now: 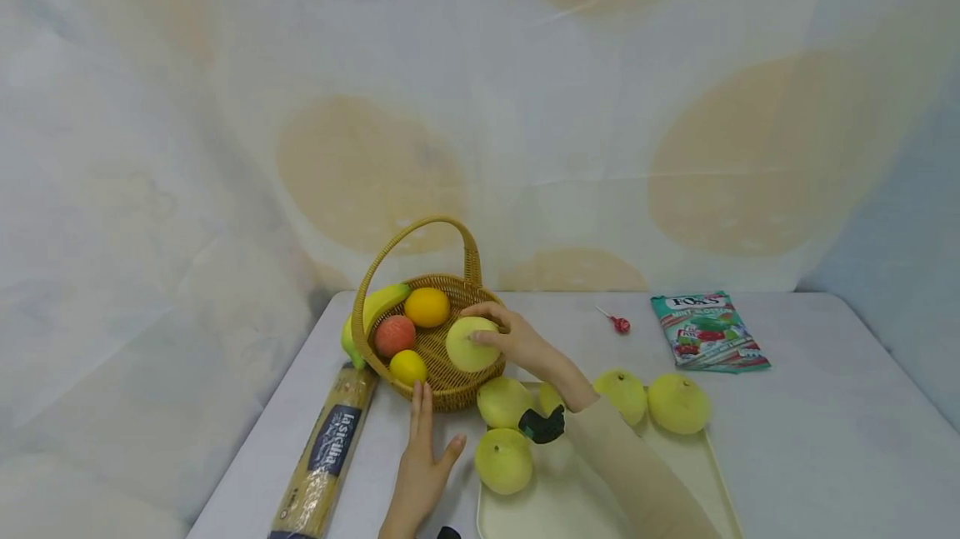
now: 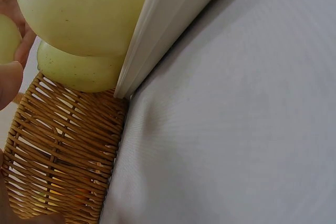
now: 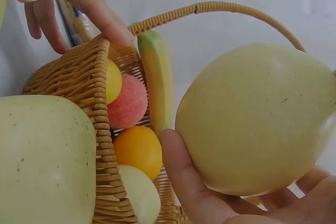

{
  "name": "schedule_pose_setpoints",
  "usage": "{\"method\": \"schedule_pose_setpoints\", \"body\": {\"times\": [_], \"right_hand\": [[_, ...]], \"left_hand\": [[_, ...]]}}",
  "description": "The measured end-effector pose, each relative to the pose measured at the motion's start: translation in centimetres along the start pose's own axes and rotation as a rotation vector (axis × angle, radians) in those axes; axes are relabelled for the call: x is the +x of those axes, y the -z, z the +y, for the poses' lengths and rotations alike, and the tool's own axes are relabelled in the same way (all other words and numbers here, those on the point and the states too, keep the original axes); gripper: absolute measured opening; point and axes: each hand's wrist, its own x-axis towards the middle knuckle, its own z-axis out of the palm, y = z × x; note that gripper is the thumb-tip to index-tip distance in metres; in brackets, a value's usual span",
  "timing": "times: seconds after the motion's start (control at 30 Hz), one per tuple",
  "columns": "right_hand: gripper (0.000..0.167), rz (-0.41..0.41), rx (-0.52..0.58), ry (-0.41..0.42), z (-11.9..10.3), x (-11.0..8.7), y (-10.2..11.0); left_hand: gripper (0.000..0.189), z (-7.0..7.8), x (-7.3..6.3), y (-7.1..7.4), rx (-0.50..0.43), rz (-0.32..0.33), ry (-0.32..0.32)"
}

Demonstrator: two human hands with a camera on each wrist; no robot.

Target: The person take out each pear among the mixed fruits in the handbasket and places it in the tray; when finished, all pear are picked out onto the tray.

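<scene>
My right hand (image 1: 517,345) grips a pale yellow-green pear (image 1: 471,345) above the right side of a wicker basket (image 1: 450,398). In the right wrist view the fingers curl under this pear (image 3: 257,124). My left hand (image 1: 422,468) has straight fingers, their tips at the basket's front rim, thumb spread apart. Inside the basket lie a peach (image 1: 394,336), an orange (image 1: 427,307), a lemon (image 1: 408,366) and a banana (image 1: 386,301) along the left side. Another pale pear (image 3: 140,195) shows in the basket in the right wrist view; my right hand hides it from the head view.
A cream tray (image 1: 555,497) in front holds several pears (image 1: 503,461), some against the basket. A long pasta packet (image 1: 326,447) lies left. Behind the tray are a red lollipop (image 1: 620,325) and a green candy bag (image 1: 709,333). A curtain (image 1: 570,147) hangs behind the table.
</scene>
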Motion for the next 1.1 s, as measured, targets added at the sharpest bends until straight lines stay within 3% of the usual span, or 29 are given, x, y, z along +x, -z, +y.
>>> {"method": "schedule_pose_setpoints", "body": {"times": [0.57,1.1], "right_hand": [[0.049,-0.022,0.015,0.007,-1.0,-2.3,0.8],[0.046,-0.010,0.020,0.039,-0.1,-5.2,1.6]], "left_hand": [[0.086,-0.1,0.1,0.1,-0.010,-0.010,0.001],[0.086,0.0,-0.1,-0.1,-0.008,0.014,-0.021]]}}
